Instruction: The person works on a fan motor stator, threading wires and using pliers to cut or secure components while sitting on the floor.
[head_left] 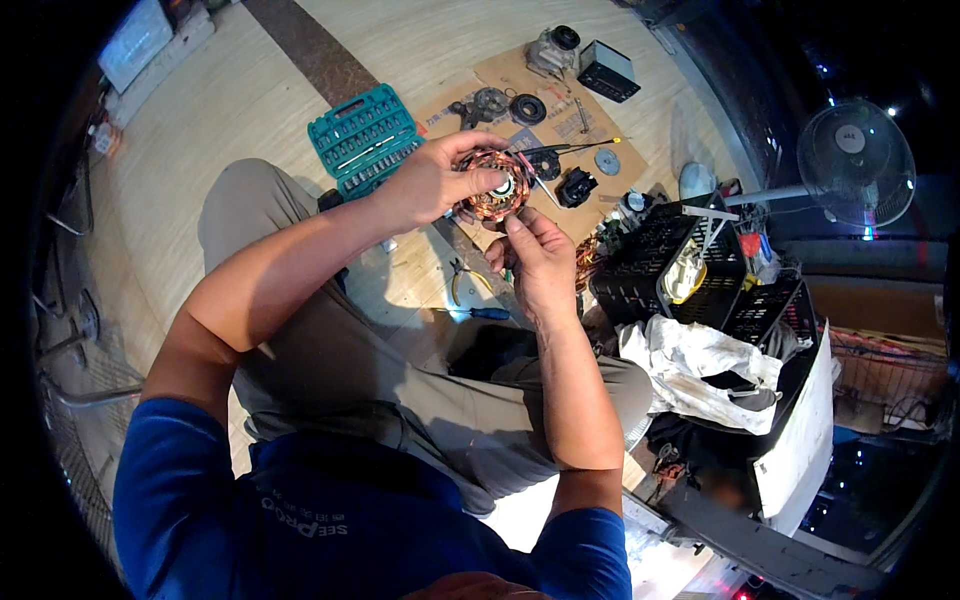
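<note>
Both my hands hold a round copper-wound motor stator (490, 208) above my lap. A pale ring shows at its middle. My left hand (432, 182) grips it from the left, the thumb lying across its face and the fingers over the far rim. From below, my right hand (540, 256) pinches the near edge between thumb and fingertips. Under the hands on the floor lie pliers with yellow handles (468, 282) and a screwdriver with a blue handle (484, 313).
A teal socket set case (323, 150) lies unfolded at the far left. Cardboard (450, 103) carries a black ring part (527, 109), a metal disc (607, 161) and a black block-shaped part (577, 187). Black crates (640, 275), a white cloth (680, 365) and a fan (856, 165) stand right.
</note>
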